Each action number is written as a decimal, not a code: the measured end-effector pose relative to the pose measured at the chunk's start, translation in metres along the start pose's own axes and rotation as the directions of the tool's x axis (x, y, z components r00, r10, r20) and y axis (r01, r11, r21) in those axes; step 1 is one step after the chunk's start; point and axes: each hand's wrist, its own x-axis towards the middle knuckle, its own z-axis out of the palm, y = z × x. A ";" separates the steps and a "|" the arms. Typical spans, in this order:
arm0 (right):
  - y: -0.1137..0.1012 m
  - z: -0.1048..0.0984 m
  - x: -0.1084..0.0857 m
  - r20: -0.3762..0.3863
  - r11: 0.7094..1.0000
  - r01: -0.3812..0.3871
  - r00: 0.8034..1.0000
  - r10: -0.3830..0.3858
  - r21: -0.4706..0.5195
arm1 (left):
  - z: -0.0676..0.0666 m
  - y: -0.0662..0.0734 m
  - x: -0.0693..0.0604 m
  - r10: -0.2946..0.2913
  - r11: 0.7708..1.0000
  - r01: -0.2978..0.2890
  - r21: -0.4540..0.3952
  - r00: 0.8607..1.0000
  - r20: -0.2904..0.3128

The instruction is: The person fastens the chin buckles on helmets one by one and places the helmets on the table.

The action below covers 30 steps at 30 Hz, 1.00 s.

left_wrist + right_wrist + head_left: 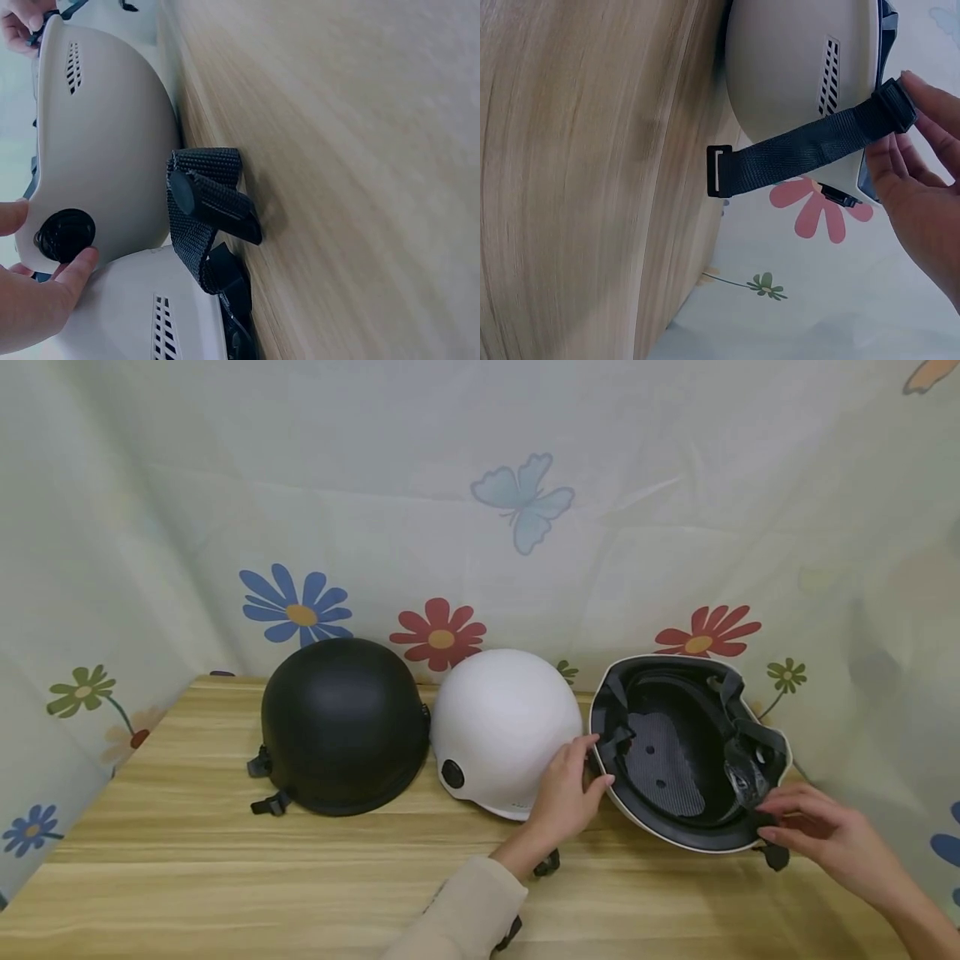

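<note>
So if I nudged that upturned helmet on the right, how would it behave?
The upturned helmet would probably rock or roll, since its rounded shell faces the table. That shell looks smooth and hard, so it may slide rather than dent. The black strap would likely flop: it resembles woven webbing, with one end hanging loose.

left sleeve (461,912): pale beige, straight-edged, small dark mark | left grip (564,795): bare | right grip (840,842): bare

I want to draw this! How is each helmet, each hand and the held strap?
Black helmet: dome up
Middle helmet: dome up
Third helmet: open side up
Held strap: pinched at one end, other end hanging
Left hand: holding third helmet's edge
Right hand: pinching that strap
</note>
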 end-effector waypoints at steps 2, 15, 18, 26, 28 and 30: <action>0.001 0.000 0.000 0.006 1.000 0.028 1.000 -0.028 -0.002 | 0.000 0.000 0.000 -0.001 1.000 0.001 -0.002 1.000 0.005; 0.006 0.003 -0.003 0.003 0.994 0.102 0.995 -0.102 -0.040 | 0.000 0.000 0.000 -0.010 1.000 0.010 0.011 1.000 0.004; 0.005 0.003 -0.002 -0.001 0.994 0.079 0.997 -0.079 -0.077 | 0.000 0.001 0.000 -0.007 1.000 0.007 0.010 1.000 0.002; 0.003 0.000 -0.001 -0.003 0.994 -0.001 1.000 0.001 -0.113 | 0.000 0.001 0.000 -0.019 1.000 0.019 0.000 1.000 0.009; 0.002 -0.002 0.001 -0.015 0.993 -0.026 1.000 0.025 -0.119 | 0.000 0.002 0.000 -0.026 1.000 0.026 -0.004 1.000 0.012; 0.002 -0.005 0.002 -0.025 0.992 -0.045 0.999 0.043 -0.117 | -0.001 0.003 0.000 -0.032 0.999 0.032 -0.009 0.999 0.015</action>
